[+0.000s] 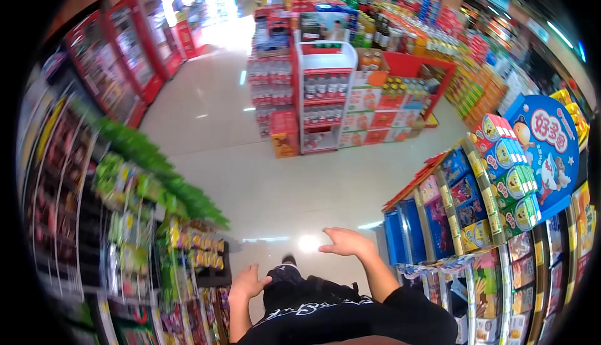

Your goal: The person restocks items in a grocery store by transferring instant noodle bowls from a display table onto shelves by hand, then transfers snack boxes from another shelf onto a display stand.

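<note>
My left hand (pixel 249 281) is low in front of my body, fingers apart, with nothing in it. Beside it on the left stands a rack of small snack packets (pixel 206 254). My right hand (pixel 346 242) reaches forward over the tiled floor (pixel 269 188), its thumb and fingers spread and holding nothing. To its right is a snack shelf (pixel 410 226) with blue trays, apart from the hand. My black shirt with white lettering (pixel 307 310) and one shoe (pixel 288 260) show below.
Ahead stands a white-and-red display rack (pixel 325 72) of bottles, beside stacked drink cartons (pixel 375 116). Red-framed fridges (pixel 128 51) line the far left. Green leaf-like trim (pixel 150 160) edges the left shelves. A blue cartoon display board (pixel 551 151) rises on the right above stacked snack boxes (pixel 516 185).
</note>
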`<state>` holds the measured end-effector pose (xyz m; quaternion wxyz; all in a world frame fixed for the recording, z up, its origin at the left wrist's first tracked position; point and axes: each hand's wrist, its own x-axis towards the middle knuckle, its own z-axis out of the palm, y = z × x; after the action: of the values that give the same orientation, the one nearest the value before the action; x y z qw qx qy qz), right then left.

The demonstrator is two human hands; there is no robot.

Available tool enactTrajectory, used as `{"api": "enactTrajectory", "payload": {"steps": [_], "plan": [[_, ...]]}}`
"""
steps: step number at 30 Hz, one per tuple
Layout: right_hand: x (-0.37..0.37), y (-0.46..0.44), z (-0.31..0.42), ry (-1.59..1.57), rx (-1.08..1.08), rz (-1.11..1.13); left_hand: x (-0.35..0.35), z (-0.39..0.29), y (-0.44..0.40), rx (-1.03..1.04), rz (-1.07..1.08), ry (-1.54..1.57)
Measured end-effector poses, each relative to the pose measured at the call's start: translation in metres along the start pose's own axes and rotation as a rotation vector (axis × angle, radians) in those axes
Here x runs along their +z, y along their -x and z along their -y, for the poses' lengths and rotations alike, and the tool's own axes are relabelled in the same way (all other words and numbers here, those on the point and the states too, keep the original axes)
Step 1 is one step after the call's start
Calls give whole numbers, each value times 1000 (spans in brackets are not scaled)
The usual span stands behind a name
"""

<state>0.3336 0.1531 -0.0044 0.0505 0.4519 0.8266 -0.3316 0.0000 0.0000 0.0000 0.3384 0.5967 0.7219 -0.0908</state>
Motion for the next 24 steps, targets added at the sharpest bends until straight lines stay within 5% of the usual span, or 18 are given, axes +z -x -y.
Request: {"api": "enactTrajectory", "payload": {"steps": [2, 3, 12, 16, 24], "plan": [[-7, 11, 20, -6, 52, -16, 3, 0, -15, 3, 67, 23], [-50, -49, -20, -30, 94, 21, -37, -31, -94, 13, 80, -32], [-229, -173, -136, -45, 378, 16, -225, -179, -377, 415, -221, -225], [-295, -210, -191, -100, 420, -368, -314, -265, -451, 565, -241, -310], [-390, -282, -305, -250, 338, -199, -367, -407, -561, 816, -113, -316]]}}
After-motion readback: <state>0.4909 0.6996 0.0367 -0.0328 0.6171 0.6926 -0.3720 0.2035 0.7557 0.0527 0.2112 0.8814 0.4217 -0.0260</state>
